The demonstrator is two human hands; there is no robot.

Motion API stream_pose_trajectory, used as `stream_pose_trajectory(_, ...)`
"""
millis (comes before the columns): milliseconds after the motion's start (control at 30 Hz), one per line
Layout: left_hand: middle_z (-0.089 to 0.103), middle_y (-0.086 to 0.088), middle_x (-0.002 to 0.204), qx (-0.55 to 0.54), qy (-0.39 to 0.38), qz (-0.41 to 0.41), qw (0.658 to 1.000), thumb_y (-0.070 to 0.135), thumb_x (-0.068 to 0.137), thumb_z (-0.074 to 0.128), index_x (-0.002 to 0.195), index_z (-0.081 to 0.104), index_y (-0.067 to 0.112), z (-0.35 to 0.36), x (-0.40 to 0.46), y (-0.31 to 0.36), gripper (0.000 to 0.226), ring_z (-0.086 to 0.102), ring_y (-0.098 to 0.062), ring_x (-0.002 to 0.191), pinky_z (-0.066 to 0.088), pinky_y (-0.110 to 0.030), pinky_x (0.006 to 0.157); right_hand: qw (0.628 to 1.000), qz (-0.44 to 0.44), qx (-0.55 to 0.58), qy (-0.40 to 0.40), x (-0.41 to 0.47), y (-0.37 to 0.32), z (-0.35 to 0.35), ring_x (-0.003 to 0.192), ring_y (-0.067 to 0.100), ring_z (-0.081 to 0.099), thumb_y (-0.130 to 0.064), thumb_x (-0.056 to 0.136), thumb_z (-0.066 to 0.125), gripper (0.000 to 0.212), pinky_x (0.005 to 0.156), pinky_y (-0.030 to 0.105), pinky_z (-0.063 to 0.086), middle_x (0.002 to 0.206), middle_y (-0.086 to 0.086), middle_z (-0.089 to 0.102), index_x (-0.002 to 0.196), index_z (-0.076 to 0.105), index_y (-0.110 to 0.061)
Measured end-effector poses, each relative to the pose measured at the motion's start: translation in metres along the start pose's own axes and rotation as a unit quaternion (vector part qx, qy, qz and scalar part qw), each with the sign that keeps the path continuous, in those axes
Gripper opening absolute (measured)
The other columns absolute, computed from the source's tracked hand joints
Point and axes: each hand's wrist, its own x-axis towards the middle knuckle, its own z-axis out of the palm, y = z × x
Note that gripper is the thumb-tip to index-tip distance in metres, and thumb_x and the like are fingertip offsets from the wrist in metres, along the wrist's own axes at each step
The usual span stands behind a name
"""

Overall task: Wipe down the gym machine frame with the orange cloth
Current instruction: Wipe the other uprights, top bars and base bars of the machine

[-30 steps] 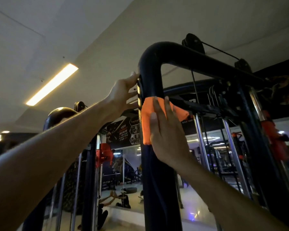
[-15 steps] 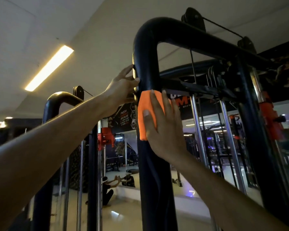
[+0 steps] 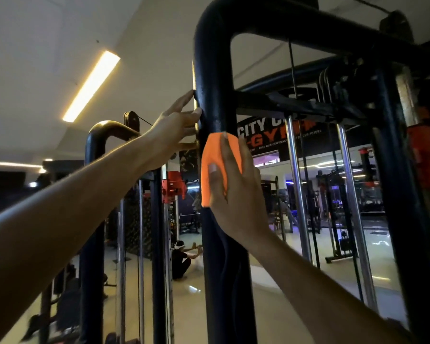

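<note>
Head view: right hand [image 3: 236, 192] flat-fingered, orange cloth [image 3: 215, 167] lower on frame [image 3: 214, 95]; left hand [image 3: 176, 127] fingers straight.

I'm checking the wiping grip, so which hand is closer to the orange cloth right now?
Right. The right hand presses flat on the orange cloth against the black upright post. The left hand touches the post's left edge, just above the cloth.

Open gap right of frame post [image 3: 216, 95], below crossbar [image 3: 296, 105].
</note>
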Motion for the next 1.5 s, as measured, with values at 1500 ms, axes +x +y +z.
stream_pose_trajectory(1500,0.074,0.014,0.128,-0.015,-0.042,-0.040,0.998,0.025,0.107,0.067,0.165,0.036,0.038,0.017,-0.096,-0.048,0.068,0.073,-0.004,0.116,0.060,-0.033,0.098,0.998,0.068,-0.014,-0.002,-0.155,0.003,0.010,0.163,0.027,0.021,-0.051,0.115,0.029,0.063,0.113,0.064,0.049,0.183,-0.005,-0.003,0.174,0.007,-0.041)
